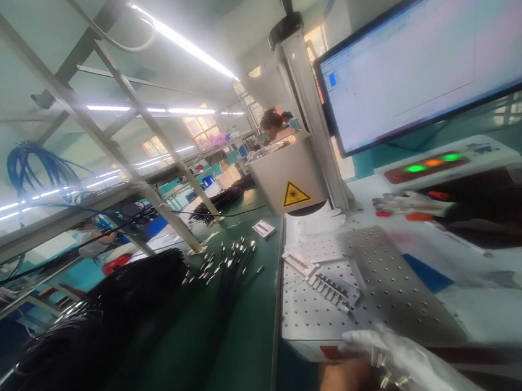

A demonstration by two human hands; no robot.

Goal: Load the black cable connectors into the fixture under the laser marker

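Gloves cover both hands. The left hand [390,362] sits low at the near edge of the perforated plate [392,293], its fingers curled round a few small metal connector tips [386,376]; blur hides how many. The right hand [402,203] lies well apart from it, just below the control box [444,160] with its lit buttons. Its fingers are stretched out flat and seem to hold nothing.

The comb-like fixture [333,287] rests on the plate under the laser head [287,177], empty as far as can be told. More cables [222,268] lie on the green tabletop [240,353] to the left.

Judging from this, good work here means keeping the grip on the tips snug but light, so that none slips. Each tip should be seated square in its own slot. Both hands should stay clear of the space under the head while the buttons are within reach.
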